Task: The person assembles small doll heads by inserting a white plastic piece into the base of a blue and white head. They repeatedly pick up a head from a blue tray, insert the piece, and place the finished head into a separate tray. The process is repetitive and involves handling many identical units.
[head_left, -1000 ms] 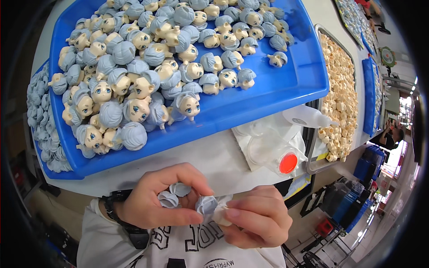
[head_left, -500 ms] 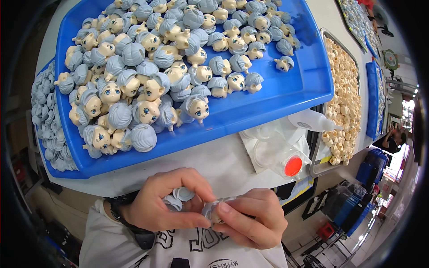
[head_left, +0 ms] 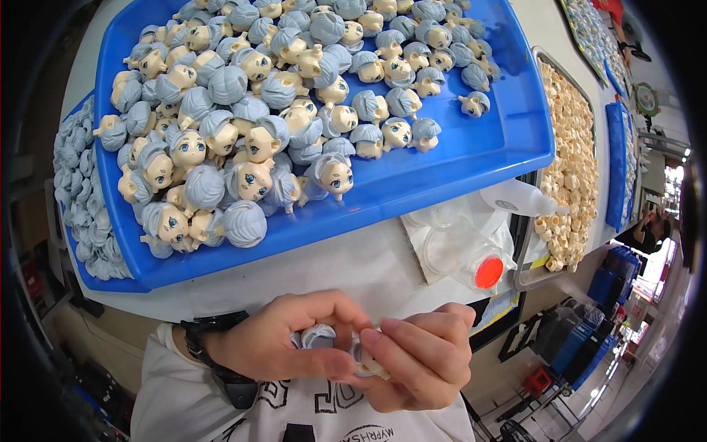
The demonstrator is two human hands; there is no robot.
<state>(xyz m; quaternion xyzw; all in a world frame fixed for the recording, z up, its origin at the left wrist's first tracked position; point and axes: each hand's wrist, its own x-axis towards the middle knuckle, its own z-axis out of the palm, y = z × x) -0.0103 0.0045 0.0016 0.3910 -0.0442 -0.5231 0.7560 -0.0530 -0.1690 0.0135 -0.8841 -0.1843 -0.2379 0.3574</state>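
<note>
In front of my chest, both hands meet at a small doll head point(head_left: 372, 366) with a cream face part and a pale blue hair part. Much of it is hidden by fingers. My left hand point(head_left: 276, 340) is curled, its thumb and forefinger at the head's left side. Loose pale blue hair pieces point(head_left: 319, 337) are tucked in its palm. My right hand point(head_left: 428, 355) pinches the head from the right with thumb and bent fingers. Beyond the hands stands a big blue tray point(head_left: 412, 193) heaped with finished-looking doll heads point(head_left: 245, 225), blue-haired with painted eyes.
A second blue tray of hair pieces point(head_left: 88, 221) sits at the left. To the right are a metal tray of cream face parts point(head_left: 571, 162), a white squeeze bottle point(head_left: 515, 199) and a clear container with a red disc point(head_left: 488, 272). A person point(head_left: 649, 234) is in the far background.
The doll head has turned between my fingers, showing more cream at its lower side. My right fingers have shifted their grip. The whole view has moved slightly, with the trays a little lower and rightward.
</note>
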